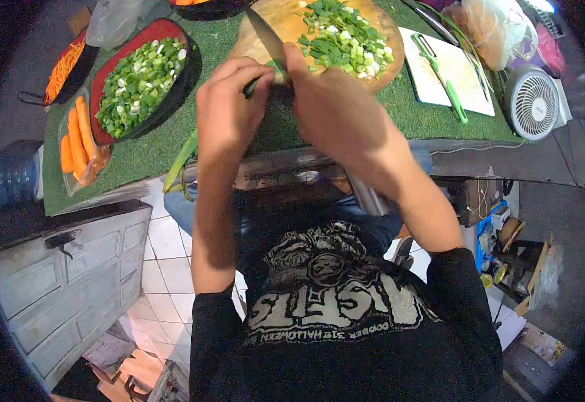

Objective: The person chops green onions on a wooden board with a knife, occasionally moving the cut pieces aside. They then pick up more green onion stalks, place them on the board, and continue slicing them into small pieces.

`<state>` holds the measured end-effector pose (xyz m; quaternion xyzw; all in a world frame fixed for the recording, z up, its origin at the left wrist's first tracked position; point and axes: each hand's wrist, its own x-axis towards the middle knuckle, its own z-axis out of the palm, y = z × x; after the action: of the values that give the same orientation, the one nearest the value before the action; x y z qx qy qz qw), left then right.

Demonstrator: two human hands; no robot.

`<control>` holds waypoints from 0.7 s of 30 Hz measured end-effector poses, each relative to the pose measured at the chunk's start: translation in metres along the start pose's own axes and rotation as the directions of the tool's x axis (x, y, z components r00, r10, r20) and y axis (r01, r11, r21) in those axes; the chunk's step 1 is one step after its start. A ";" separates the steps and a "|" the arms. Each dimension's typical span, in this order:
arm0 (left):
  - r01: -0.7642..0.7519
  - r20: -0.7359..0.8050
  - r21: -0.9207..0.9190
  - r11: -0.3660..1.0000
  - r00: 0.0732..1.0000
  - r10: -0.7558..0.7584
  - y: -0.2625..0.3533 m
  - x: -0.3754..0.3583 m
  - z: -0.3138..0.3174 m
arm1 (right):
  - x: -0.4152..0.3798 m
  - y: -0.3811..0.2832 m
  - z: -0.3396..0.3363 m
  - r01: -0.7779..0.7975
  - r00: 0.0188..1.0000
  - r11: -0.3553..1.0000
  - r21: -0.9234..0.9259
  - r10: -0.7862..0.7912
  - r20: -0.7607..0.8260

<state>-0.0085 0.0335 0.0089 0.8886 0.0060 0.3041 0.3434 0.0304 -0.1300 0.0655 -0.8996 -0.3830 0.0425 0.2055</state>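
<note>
Green onion leaves (184, 159) trail over the near edge of the table, just beside the left wrist, with their upper part hidden behind the arm. The left hand (228, 100) is curled, thumb and fingers drawn together at the near edge of a round wooden cutting board (291, 19); a bit of green shows by its fingertips, though how much it grasps cannot be told. The right hand (339, 107) is clenched around the handle of a knife (267, 35), its blade angled up and to the left across the board. Chopped green onion (346, 43) lies heaped on the board's right side, and more fills a red-lined bowl (161, 29) at left. Beside that bowl, whole carrots (78, 137) rest in a clear tray, with shredded carrot (66, 70) in a dark dish behind. At right, a green-handled peeler (448, 90) lies on a white cutting board (477, 102), near a small fan (534, 104).
</note>
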 end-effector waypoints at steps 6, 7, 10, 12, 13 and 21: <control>0.008 -0.010 0.048 0.999 1.000 -0.007 0.003 -0.002 -0.009 | -0.024 0.029 -0.007 0.211 0.952 0.975 0.064 -0.189 -0.242; 0.005 -0.012 0.051 0.999 1.000 -0.004 0.002 -0.003 -0.007 | -0.026 0.028 -0.009 0.214 0.950 0.975 0.064 -0.192 -0.246; -0.038 -0.031 0.034 0.999 0.999 0.039 -0.002 -0.005 -0.004 | -0.034 0.017 -0.015 0.163 0.972 0.968 0.191 -0.124 -0.201; -0.071 -0.047 0.030 0.997 0.996 0.072 -0.004 -0.004 -0.003 | -0.035 0.005 -0.017 0.110 0.992 0.985 0.137 -0.100 -0.076; -0.067 -0.046 0.030 0.997 0.997 0.068 -0.005 -0.004 -0.002 | -0.035 0.007 -0.012 0.110 0.992 0.984 0.138 -0.100 -0.072; -0.148 0.039 -0.041 0.988 0.988 0.150 -0.002 -0.003 -0.013 | 0.003 -0.016 0.012 0.155 0.982 0.984 -0.084 -0.162 -0.092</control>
<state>-0.0172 0.0419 0.0138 0.8860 -0.0735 0.3102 0.3366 0.0190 -0.1136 0.0617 -0.8745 -0.4441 -0.0330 0.1924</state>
